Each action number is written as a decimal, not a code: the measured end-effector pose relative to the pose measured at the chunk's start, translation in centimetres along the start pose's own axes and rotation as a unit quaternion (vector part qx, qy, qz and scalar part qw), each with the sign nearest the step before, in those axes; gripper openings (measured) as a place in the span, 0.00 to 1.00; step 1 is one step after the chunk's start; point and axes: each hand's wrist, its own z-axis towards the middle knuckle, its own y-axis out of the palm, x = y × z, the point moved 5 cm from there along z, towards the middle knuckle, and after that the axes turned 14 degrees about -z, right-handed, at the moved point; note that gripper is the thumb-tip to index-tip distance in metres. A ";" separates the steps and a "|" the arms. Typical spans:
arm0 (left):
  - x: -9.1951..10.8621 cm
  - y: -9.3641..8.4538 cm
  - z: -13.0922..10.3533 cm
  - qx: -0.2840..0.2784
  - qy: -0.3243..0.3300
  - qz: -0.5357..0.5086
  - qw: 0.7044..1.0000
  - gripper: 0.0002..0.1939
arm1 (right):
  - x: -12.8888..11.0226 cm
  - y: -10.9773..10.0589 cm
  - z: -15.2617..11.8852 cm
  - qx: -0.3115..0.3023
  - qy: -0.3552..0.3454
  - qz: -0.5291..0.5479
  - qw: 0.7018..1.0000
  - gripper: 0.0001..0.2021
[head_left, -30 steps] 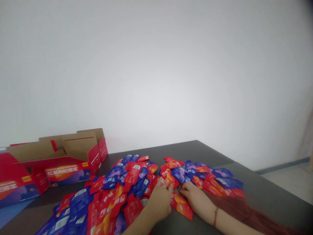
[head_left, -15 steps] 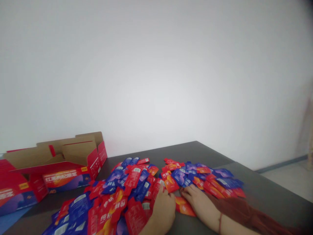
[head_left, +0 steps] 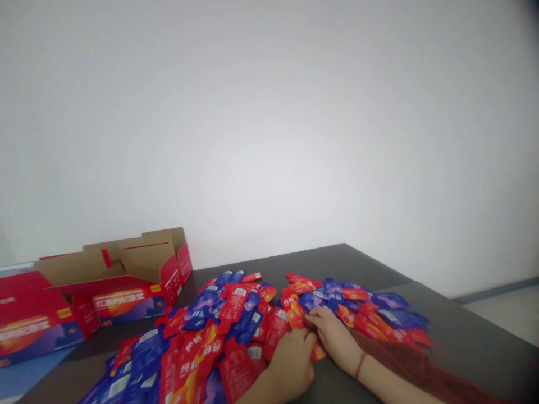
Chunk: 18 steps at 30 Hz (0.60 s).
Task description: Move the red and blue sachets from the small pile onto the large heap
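Pouches, printed in red and blue, are spread over the dark table [head_left: 471, 336] in two heaps in the head view. A left heap [head_left: 233, 306] is stretched from near the back edge towards the front; a smaller right heap [head_left: 332, 289] is set nearer the right edge. Between them, low down, one red-orange pouch [head_left: 319, 352] is partly covered by both hands. The left hand [head_left: 292, 362] is curled beside it, the right hand [head_left: 334, 336] bent over its far end; whether either set of fingers is closed on it cannot be told. The front of the left heap is partly hidden by the left hand. Alongside the right forearm, brown cloth [head_left: 404, 359] is laid. At the table's left, an open carton [head_left: 128, 306] is placed near the wall [head_left: 269, 140], its near side partly blocked by a red printed box [head_left: 37, 336].
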 end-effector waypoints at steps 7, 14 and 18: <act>1.0 1.0 2.3 -0.070 0.018 0.136 0.988 0.19 | 0.4 -0.8 -0.3 0.011 0.025 0.037 0.999 0.18; -1.5 -1.0 -0.3 -0.038 -0.014 0.176 0.984 0.20 | 0.5 -1.4 -0.7 0.008 0.025 -0.033 0.999 0.19; -3.9 -2.6 -1.5 -0.029 -0.087 0.204 0.975 0.24 | 0.1 -1.6 -0.7 0.004 0.028 -0.037 0.999 0.18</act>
